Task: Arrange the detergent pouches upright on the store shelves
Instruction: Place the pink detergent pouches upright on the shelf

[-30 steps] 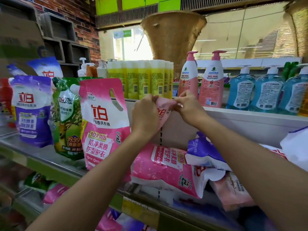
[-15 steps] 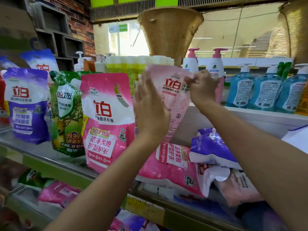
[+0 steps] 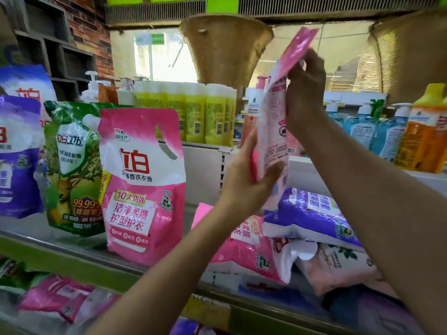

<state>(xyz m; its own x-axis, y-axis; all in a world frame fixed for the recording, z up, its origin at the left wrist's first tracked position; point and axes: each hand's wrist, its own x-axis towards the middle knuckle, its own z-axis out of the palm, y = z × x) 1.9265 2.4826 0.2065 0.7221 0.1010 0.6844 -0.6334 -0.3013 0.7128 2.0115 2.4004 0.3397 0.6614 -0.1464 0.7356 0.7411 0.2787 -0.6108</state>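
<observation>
Both hands lift a pale pink pouch (image 3: pixel 274 131) upright, just right of the standing pink pouch (image 3: pixel 141 187), the left hand (image 3: pixel 246 180) gripping its bottom, the right hand (image 3: pixel 306 93) pinching its top.

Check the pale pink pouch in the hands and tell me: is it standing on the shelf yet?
No: the pale pink pouch is held in the air, left hand at its bottom, right hand near its top.
</observation>
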